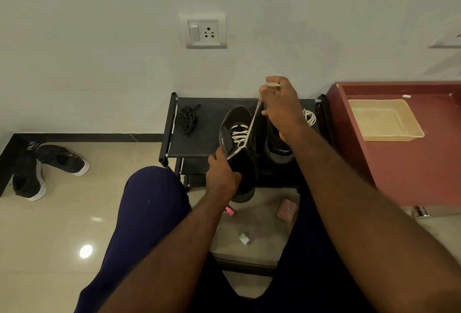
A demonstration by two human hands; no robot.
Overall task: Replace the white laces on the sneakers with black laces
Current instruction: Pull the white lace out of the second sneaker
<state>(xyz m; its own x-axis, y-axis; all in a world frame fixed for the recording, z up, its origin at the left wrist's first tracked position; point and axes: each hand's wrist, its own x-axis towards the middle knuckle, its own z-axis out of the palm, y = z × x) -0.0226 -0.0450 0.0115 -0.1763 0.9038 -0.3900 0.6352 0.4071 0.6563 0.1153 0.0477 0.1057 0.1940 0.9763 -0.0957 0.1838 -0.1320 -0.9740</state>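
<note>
The taut lace (252, 124) ends hidden inside my right hand (282, 110), which also covers most of the 2nd sneaker (278, 150) and part of the loose lace (310, 116). My left hand (222, 175) hides 1 side of the held sneaker (239, 115).

A home, likely a room's edge by the wall: glossy tiled floor (50, 232), a low black shoe rack (199, 138), spare sneakers (45, 170) lying loose, a wall socket (206, 31), and maroon furniture (399, 163).

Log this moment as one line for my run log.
step: unlacing sneaker | left hand: grips sneaker | right hand: pinches white lace, taut | black laces: bundled on rack | second sneaker: on rack
</note>
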